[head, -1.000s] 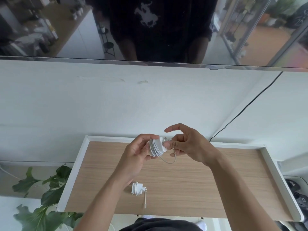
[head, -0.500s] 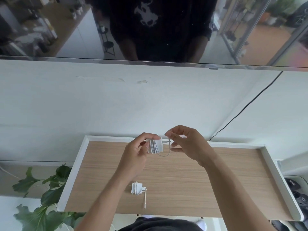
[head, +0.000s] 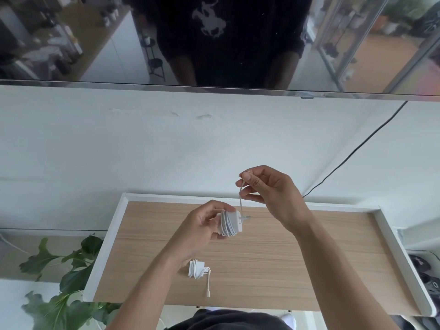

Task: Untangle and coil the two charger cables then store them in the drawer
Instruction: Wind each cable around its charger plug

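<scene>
My left hand (head: pixel 202 225) grips a white charger cable wound into a tight coil (head: pixel 229 223) above the open wooden-bottomed drawer (head: pixel 309 253). A short loose tail of that cable rises from the coil to my right hand (head: pixel 269 189), which pinches its end between thumb and fingers, higher and to the right of the coil. The second white charger cable (head: pixel 197 270) lies coiled on the drawer bottom near the front, partly behind my left forearm, with its plug end trailing toward the front edge.
The drawer has white raised sides (head: pixel 109 244). A green leafy plant (head: pixel 69 270) stands at the lower left. A black cord (head: pixel 357 148) runs down the white wall from a dark reflective screen (head: pixel 214 39). Dark shoes (head: pixel 426 275) lie at the far right.
My right hand has lifted up and away from the coil, pulling the loose cable end taut above it. My left hand has lowered the coil slightly.
</scene>
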### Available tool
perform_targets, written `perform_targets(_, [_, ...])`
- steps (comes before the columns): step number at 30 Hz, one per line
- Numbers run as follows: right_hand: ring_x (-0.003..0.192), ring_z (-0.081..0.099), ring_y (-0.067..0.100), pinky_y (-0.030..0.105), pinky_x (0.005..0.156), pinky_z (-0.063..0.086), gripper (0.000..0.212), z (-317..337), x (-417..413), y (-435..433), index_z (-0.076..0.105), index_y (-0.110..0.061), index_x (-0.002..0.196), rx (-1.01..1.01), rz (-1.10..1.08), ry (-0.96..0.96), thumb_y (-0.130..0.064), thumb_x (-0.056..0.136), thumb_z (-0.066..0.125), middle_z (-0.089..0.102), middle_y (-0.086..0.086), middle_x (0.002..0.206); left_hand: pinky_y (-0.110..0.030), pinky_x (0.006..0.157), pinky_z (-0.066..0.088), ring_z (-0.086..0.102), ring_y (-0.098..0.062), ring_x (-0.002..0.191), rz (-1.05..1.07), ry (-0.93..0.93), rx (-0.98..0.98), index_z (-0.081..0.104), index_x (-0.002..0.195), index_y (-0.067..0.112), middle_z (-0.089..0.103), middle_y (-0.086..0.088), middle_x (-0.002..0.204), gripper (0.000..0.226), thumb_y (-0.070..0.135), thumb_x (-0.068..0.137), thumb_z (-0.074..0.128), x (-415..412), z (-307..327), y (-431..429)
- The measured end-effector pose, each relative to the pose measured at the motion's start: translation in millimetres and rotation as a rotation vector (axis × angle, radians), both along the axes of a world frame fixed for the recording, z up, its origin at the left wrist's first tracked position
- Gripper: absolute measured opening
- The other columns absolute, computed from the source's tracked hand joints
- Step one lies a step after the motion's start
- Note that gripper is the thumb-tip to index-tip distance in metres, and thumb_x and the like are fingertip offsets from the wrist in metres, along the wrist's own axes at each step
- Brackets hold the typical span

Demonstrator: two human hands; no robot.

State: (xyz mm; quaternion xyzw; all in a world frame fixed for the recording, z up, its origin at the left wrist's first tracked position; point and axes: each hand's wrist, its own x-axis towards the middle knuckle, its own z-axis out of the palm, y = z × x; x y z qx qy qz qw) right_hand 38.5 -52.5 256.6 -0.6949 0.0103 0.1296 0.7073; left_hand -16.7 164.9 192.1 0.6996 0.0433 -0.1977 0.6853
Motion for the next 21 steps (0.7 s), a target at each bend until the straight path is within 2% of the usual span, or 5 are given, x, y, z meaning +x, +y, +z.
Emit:
perform_targets(9, [0.094, 0.079, 0.027, 0.046, 0.097, 0.067, 0.028, 0.9, 0.1, 6.7, 0.074, 0.003, 0.116, 0.076, -0.011, 0.044, -0.023, 0.105, 0.075, 0.08, 0.023, 0.112, -0.04, 0.086, 0.066, 0.079, -0.034, 0.111, -0.046, 0.059, -0.029, 0.072, 0.139, 0.035, 0.081, -0.005, 0.125, 0.042, 0.005, 0.115, 0.053, 2.6, -3.2, 1.0])
perform_targets(13, [0.098, 0.08, 0.028, 0.047, 0.098, 0.067, 0.029, 0.9, -1.6, 13.7, 0.074, 0.002, 0.116, 0.069, 0.022, 0.038, -0.024, 0.105, 0.075, 0.08, 0.021, 0.112, -0.032, 0.081, 0.065, 0.079, -0.027, 0.104, -0.061, 0.057, 0.074, 0.074, 0.137, 0.032, 0.081, 0.0, 0.127, 0.04, 0.007, 0.116, 0.052, 6.3, -8.6, -1.0])
perform_targets(16, [0.101, 0.082, 0.029, 0.047, 0.098, 0.067, 0.027, 1.7, -4.3, 20.2, 0.075, 0.001, 0.115, 0.05, 0.055, 0.012, -0.024, 0.105, 0.075, 0.08, 0.021, 0.113, -0.03, 0.079, 0.062, 0.076, -0.019, 0.093, -0.081, 0.034, 0.17, 0.075, 0.138, 0.036, 0.083, 0.007, 0.121, 0.038, 0.013, 0.116, 0.054, 11.2, -8.3, -0.8])
perform_targets(19, [0.104, 0.082, 0.032, 0.048, 0.1, 0.066, 0.027, 3.2, -4.9, 22.4, 0.075, 0.0, 0.116, 0.052, 0.052, 0.002, -0.025, 0.105, 0.074, 0.081, 0.018, 0.112, -0.034, 0.086, 0.063, 0.07, -0.013, 0.082, -0.07, 0.004, 0.231, 0.074, 0.137, 0.046, 0.083, 0.011, 0.117, 0.039, 0.019, 0.116, 0.056, 15.5, -6.6, 1.8])
perform_targets(21, [0.104, 0.081, 0.032, 0.048, 0.103, 0.065, 0.027, 4.2, -3.7, 21.2, 0.077, -0.002, 0.117, 0.037, 0.041, -0.01, -0.026, 0.105, 0.075, 0.082, 0.015, 0.112, -0.037, 0.093, 0.063, 0.073, -0.014, 0.082, -0.06, -0.012, 0.25, 0.072, 0.137, 0.053, 0.082, 0.011, 0.12, 0.04, 0.022, 0.116, 0.057, 15.7, -7.6, 3.1])
